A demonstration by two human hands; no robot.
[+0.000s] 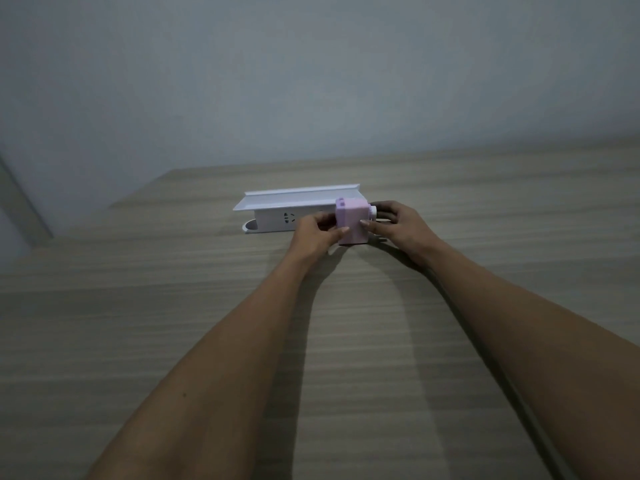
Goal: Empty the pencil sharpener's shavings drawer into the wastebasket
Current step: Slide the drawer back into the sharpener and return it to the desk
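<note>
A small pink pencil sharpener stands on the wooden desk, far from me near the wall. My left hand grips its left side, thumb across the front. My right hand holds its right side, fingers reaching behind by the pale crank hub. The shavings drawer cannot be told apart from the body. No wastebasket is in view.
A white power strip box with a shelf-like lid lies just behind and left of the sharpener, touching or nearly so. A dark cable runs under my right forearm toward me. The desk's left edge drops off beside a grey wall.
</note>
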